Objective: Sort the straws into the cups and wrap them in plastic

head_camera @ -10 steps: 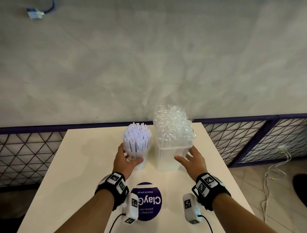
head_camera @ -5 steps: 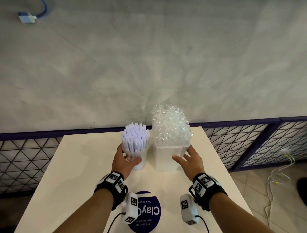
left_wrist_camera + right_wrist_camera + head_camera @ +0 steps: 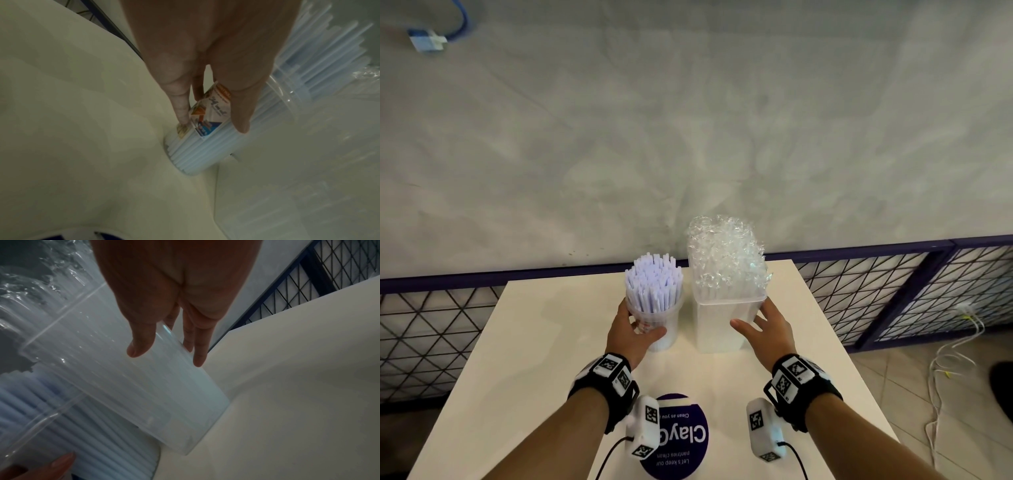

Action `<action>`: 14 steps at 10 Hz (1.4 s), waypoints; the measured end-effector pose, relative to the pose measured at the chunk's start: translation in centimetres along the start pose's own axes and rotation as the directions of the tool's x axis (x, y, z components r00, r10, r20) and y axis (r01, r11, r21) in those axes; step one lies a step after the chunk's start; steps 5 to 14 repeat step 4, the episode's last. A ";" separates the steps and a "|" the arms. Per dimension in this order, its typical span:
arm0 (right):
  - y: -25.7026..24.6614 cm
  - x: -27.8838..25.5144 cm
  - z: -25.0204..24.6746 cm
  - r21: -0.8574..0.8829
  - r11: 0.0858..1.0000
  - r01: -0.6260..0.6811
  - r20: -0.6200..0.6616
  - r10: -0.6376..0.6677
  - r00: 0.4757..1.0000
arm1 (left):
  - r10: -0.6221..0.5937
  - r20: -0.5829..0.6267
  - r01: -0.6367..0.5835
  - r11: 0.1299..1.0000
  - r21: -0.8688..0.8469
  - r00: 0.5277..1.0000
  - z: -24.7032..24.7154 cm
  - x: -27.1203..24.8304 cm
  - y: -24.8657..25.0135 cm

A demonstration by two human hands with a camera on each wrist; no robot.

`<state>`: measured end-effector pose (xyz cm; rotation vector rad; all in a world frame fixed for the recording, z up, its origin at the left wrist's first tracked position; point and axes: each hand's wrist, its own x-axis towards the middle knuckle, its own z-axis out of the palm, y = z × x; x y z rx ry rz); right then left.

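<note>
A round clear cup (image 3: 671,310) packed with upright white straws (image 3: 654,284) stands on the table. My left hand (image 3: 642,320) grips it low down, thumb across the front and fingers round the left side. The left wrist view shows that hand (image 3: 212,125) over the cup's printed label (image 3: 207,116). To the right stands a square translucent container (image 3: 717,325) full of straws in crinkly clear wrappers (image 3: 726,260). My right hand (image 3: 751,313) straddles its near right corner with straight fingers, thumb on the front face. The right wrist view shows the same hand (image 3: 166,359) on the container (image 3: 144,394).
The cream table (image 3: 534,342) has a round purple sticker (image 3: 681,435) near its front edge. A grey wall rises behind it. Purple metal fencing (image 3: 431,335) runs along both sides, and white cables (image 3: 955,359) lie on the tiled floor to the right.
Both hands stay on their containers, which have not moved. Only the head view shifts a little.
</note>
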<state>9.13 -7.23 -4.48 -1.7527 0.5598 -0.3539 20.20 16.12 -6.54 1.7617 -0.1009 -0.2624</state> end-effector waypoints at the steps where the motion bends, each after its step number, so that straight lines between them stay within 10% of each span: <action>1: 0.0 0.0 -0.1 -0.020 1.000 -0.002 0.004 0.002 1.000 | -0.011 -0.007 0.011 1.000 0.019 1.000 0.0 -0.1 0.2; 4: -2.6 -0.8 -1.4 -0.337 0.941 -0.031 0.067 0.057 0.996 | -0.169 0.018 0.149 0.911 0.385 0.985 -1.3 -1.4 2.8; 14: -2.6 -0.8 -1.4 -0.337 0.941 -0.031 0.067 0.057 0.996 | -0.169 0.018 0.149 0.911 0.385 0.985 -1.3 -1.4 2.8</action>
